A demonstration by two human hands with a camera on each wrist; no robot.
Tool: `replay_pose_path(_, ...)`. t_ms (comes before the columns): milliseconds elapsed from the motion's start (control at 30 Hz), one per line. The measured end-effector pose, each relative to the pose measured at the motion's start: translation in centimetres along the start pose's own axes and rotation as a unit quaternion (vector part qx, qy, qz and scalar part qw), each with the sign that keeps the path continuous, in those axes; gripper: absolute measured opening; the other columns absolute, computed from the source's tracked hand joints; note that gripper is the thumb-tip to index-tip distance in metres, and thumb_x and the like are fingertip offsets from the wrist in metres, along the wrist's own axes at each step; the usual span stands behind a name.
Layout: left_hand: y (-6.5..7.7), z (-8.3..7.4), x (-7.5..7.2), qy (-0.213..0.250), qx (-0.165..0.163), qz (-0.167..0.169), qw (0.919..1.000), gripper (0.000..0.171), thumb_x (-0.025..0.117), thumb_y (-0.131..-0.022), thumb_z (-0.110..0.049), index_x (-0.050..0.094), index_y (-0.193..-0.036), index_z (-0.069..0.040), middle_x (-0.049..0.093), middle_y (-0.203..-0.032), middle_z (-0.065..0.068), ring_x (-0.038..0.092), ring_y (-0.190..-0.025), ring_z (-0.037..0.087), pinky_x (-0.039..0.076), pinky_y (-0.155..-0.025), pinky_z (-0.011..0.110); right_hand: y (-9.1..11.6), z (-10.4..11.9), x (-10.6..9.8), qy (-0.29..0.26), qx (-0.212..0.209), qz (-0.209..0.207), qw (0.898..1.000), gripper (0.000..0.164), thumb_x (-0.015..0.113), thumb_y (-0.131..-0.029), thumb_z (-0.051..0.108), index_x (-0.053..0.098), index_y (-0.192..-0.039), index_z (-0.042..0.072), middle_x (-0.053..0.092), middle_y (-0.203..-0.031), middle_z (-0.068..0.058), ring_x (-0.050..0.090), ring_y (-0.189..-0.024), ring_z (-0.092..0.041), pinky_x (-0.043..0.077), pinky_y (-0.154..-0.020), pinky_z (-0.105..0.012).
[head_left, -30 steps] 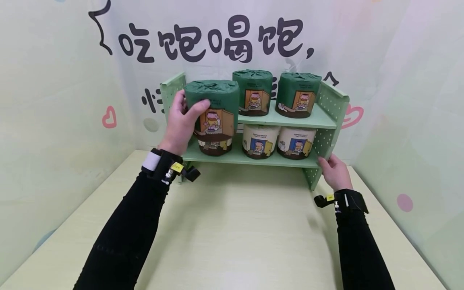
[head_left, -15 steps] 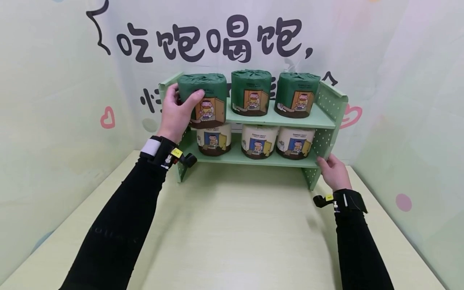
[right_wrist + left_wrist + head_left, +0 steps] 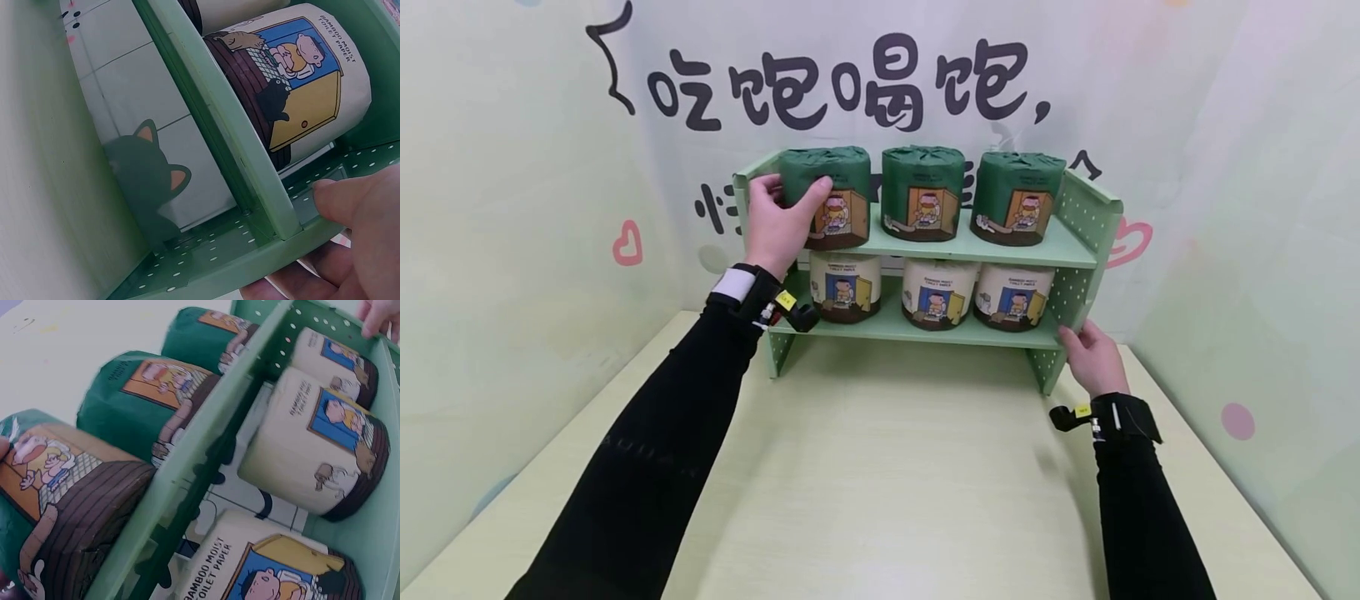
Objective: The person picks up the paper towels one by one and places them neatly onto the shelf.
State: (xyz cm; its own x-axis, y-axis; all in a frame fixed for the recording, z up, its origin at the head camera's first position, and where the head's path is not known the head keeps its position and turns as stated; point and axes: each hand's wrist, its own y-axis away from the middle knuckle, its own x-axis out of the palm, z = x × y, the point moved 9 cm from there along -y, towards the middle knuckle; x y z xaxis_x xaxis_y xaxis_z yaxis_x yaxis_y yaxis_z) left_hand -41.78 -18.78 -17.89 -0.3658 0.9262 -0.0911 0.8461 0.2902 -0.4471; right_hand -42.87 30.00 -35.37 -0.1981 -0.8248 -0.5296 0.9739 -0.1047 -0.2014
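My left hand (image 3: 778, 229) holds a green-wrapped toilet paper roll (image 3: 844, 171) at the left end of the rack's upper tier, thumb across its front. In the left wrist view, that roll's brown base (image 3: 100, 506) is at the upper shelf board's edge. With thumb and fingers, my right hand (image 3: 1093, 358) grips the right side panel of the light green two-tier rack (image 3: 992, 248). The right wrist view shows the right thumb (image 3: 340, 199) inside the perforated panel and fingers outside it. Two more green rolls, a middle one (image 3: 922, 171) and a right one (image 3: 1018, 175), stand upright on the same tier.
On the lower tier stand three cream toilet paper rolls: left (image 3: 844, 287), middle (image 3: 938, 293) and right (image 3: 1013, 296). The rack is at the back of a pale table (image 3: 910, 467). Printed wall sheets (image 3: 550, 183) enclose the table's back and sides.
The left hand has carried the green roll back from in front of the rack to the upper tier's left end, level with the others. The right hand has kept its grip.
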Motion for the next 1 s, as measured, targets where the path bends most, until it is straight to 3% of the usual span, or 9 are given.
replay_pose_path(167, -0.7, 0.2, -0.1, -0.043, -0.021, -0.012, 0.9988, 0.092, 0.076, -0.095, -0.063, 0.04, -0.162, -0.011, 0.05, -0.159, 0.014, 0.054, -0.137, 0.023, 0.052, -0.115, 0.037, 0.0, 0.0, 0.1, -0.003, 0.001, 0.002, 1.0, 0.061, 0.044, -0.118, 0.042, 0.044, -0.167, 0.006, 0.057, -0.158, -0.03, 0.059, -0.142, -0.051, 0.049, -0.118, -0.065)
replay_pose_path(467, -1.5, -0.1, -0.1, -0.126, -0.036, -0.001, 0.9914, 0.097, 0.066, -0.099, -0.071, 0.037, -0.169, -0.011, 0.051, -0.167, 0.015, 0.054, -0.148, 0.028, 0.048, -0.124, 0.042, -0.1, -0.1, 0.0, 0.002, 0.004, 0.001, 1.0, 0.062, 0.043, -0.118, 0.044, 0.044, -0.167, 0.006, 0.057, -0.158, -0.03, 0.06, -0.141, -0.051, 0.049, -0.117, -0.065)
replay_pose_path(1000, -2.3, -0.1, -0.1, -0.16, -0.043, -0.018, 0.986, 0.091, 0.065, -0.099, -0.07, 0.046, -0.16, -0.005, 0.056, -0.16, 0.017, 0.057, -0.143, 0.03, 0.05, -0.119, 0.042, 0.0, -0.1, 0.0, -0.001, 0.003, 0.003, 1.0, 0.063, 0.042, -0.118, 0.044, 0.043, -0.168, 0.005, 0.056, -0.159, -0.03, 0.059, -0.142, -0.051, 0.049, -0.116, -0.064)
